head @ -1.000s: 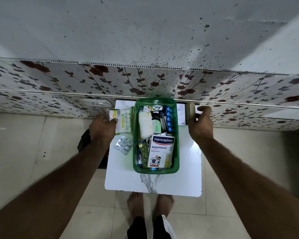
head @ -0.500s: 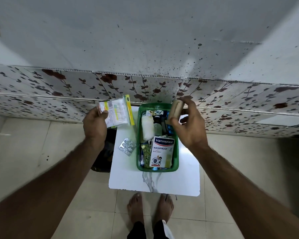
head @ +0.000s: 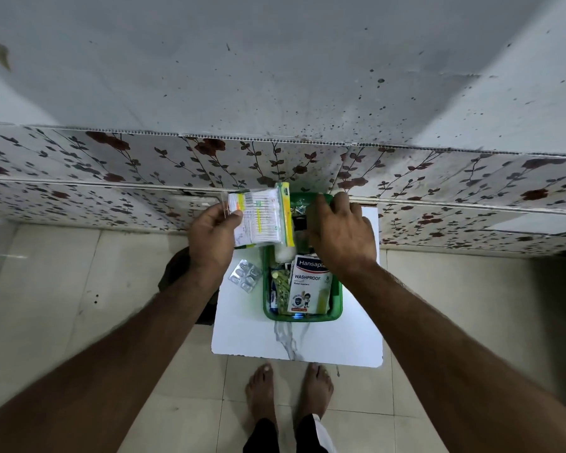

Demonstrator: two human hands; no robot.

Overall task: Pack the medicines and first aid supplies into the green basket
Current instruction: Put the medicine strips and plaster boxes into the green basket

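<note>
Person's standing barefoot at a small white table (head: 356,341) w/ a marble-ish streak, pushed up against a flower-print wall panel (head: 111,165). The green basket (head: 337,308) is sitting on the table, towards the back/middle, and it's looking pretty full already.

Left hand (head: 211,238) is holding a clear packet (head: 260,219) w/ yellow-green edging, prob cotton buds but can't read the label. Thumb and fingers are pinching the packet's left end, and the packet's hanging in the air over the basket's back-left corner, tilted a bit, not touching the table.

Right hand (head: 339,232) is reaching palm-down over the back half of the basket, fingers curled down into it. Can't tell if it's gripping anything or just pressing stuff, since the hand's blocking whatever's underneath.

Inside the basket, near end: a Hansaplast box (head: 309,286) (white/blue, "washproof" on it) standing up towards the right side. Left of it there's a white roll (head: 283,253), looking like gauze or bandage, and a greenish strip (head: 281,282) below that. Rest is too cluttered to make out.

Silver blister pack (head: 245,275) is lying flat on the table just beside the basket's left wall, under the left wrist, not in the basket yet.
</note>
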